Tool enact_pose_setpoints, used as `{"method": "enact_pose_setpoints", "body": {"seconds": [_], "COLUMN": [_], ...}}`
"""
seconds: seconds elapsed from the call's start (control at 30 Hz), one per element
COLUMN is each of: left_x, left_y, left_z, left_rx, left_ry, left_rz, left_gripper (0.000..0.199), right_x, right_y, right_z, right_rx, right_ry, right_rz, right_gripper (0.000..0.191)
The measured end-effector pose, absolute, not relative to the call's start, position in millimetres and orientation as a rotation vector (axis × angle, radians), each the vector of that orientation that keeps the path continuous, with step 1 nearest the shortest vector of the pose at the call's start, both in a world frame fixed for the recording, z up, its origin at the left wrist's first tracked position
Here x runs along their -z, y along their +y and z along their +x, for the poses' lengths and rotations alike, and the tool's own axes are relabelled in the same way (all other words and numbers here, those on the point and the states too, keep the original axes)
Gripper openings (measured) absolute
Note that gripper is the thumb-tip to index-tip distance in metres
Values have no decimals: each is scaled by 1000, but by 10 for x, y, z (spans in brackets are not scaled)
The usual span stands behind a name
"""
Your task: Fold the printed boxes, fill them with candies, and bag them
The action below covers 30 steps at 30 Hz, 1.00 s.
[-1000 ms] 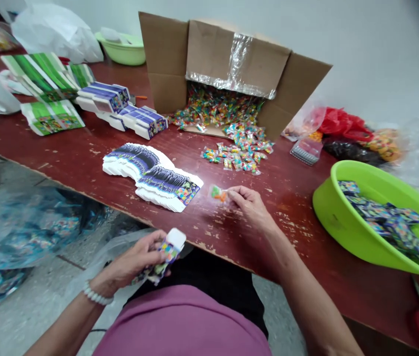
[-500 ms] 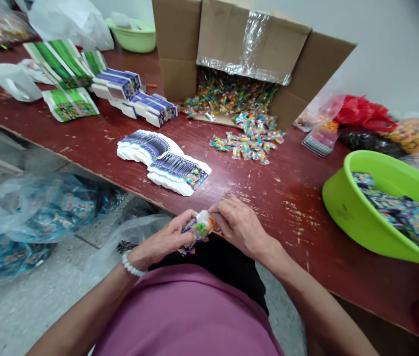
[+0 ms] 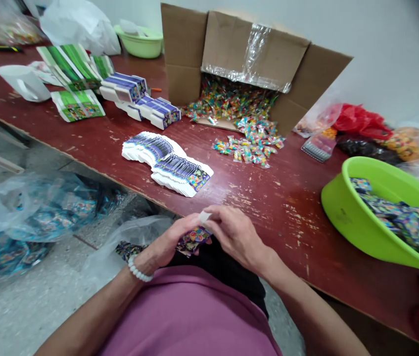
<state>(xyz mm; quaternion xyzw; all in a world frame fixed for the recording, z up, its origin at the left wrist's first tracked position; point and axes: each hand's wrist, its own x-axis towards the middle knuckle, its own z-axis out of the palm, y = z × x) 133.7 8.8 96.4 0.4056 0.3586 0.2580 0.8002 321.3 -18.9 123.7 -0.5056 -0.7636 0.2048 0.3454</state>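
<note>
By the edge of the table (image 3: 254, 198), our left hand (image 3: 167, 243) wraps its fingers around a printed box (image 3: 193, 240); our right hand (image 3: 238, 236) pinches the white flap (image 3: 204, 217), work that seems to want light pressure.

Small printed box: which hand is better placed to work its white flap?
Right, I'd judge. The right hand has its fingers at the white flap, while the left hand holds the small printed box.
</note>
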Motion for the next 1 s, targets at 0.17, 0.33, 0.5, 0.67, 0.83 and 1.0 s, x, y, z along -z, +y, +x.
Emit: {"method": "enact_pose_setpoints", "body": {"seconds": [0.17, 0.33, 0.5, 0.67, 0.83, 1.0], "left_x": [-968, -977, -952, -973, -976, -947], "left_y": [67, 9, 31, 73, 29, 22], "left_z": [1372, 1402, 1410, 1413, 1445, 1431], "left_rx": [-601, -678, -644, -574, -627, -628], "left_ry": [847, 808, 776, 713, 808, 930], "left_rz": [705, 813, 547, 337, 495, 598], "left_gripper": [49, 41, 38, 41, 55, 62], "right_x": [-1112, -969, -954, -1041, -990, -939], "right_y": [-152, -136, -178, -210, -157, -112], "right_z": [3272, 3093, 2998, 3050, 3024, 2983], "right_rx": [-1163, -1567, -1068, -798, -1292, -1388], "right_ry": [-1393, -1137, -1363, -1734, -1319, -1157], "right_rz": [-1290, -1123, -1179, -1109, -1142, -1158], "right_gripper": [32, 39, 16, 17, 13, 17]}}
